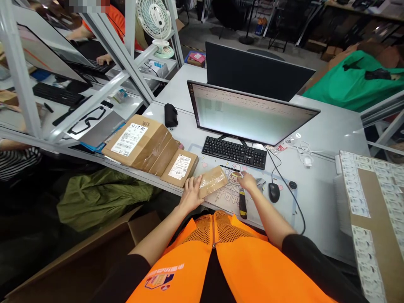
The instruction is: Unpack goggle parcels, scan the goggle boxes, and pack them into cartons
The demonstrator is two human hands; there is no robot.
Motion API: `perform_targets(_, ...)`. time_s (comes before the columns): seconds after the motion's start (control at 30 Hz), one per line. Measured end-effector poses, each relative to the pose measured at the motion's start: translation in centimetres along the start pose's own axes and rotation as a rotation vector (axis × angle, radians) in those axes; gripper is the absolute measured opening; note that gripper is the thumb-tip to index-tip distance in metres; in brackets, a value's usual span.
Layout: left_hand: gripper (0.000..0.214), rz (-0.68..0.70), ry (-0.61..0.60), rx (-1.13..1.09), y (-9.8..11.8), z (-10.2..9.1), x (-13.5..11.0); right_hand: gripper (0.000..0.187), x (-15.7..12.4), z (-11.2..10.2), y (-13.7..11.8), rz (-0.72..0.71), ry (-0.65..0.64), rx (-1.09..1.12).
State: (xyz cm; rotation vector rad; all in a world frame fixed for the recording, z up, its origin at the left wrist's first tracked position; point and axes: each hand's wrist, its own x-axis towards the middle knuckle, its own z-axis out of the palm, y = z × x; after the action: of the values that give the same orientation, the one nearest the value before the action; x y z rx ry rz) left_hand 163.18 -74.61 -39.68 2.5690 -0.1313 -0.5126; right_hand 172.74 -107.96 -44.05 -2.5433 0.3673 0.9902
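- Taped carton (pixel 212 182): lies on the printed mat (pixel 227 198), near the front edge of the surface (pixel 318 193)
- Left hand (pixel 191 194): holds the carton by its left end
- Right hand (pixel 247 181): fingers drawn together, just right of the carton; whether they hold anything cannot be told
- Utility knife (pixel 243 205): yellow and black, on the mat beside the right forearm
- Labelled box (pixel 179 168): just left of the carton
- Keyboard (pixel 235 152): beyond the carton, before a lit monitor (pixel 249 115)
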Motion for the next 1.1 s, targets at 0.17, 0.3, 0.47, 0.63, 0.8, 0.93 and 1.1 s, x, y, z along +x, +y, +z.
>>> perform_targets(0.17, 0.122, 0.261, -0.231, -0.023, 0.0, -1.7, 2.3, 0.082, -7.5, 8.0, 3.1, 0.094, 0.025, 0.001)
perform_targets(0.3, 0.12, 0.389, -0.382, -0.026, 0.2, -2.0, 4.5, 0.069, -9.2, 9.5, 4.4, 0.125, 0.082, 0.115)
perform_targets(0.47, 0.126, 0.371, -0.389, 0.02, -0.3, -1.2, 5.1, 0.036, -8.7, 6.9, 5.5, 0.042, 0.037, 0.566)
perform_targets(0.63, 0.127, 0.376, -0.344, -0.002, -0.5, -1.0, 4.8, 0.042, -9.3, 4.1, 5.5, -0.152, -0.056, 0.65)
perform_targets(0.8, 0.125, 0.402, -0.315, -0.023, -0.6, -0.9, 4.9, 0.051, -10.3, 3.1, 4.7, -0.194, -0.01, 0.559)
perform_targets(0.93, 0.122, 0.418, -0.292, -0.041, -1.0, -0.7, 5.0, 0.053, -11.0, 3.1, 4.6, -0.239, 0.027, 0.468)
perform_targets(1.1, 0.12, 0.431, -0.281, -0.059, -1.2, -0.7, 5.1, 0.05, -12.7, 3.7, 5.2, -0.316, -0.066, 0.396)
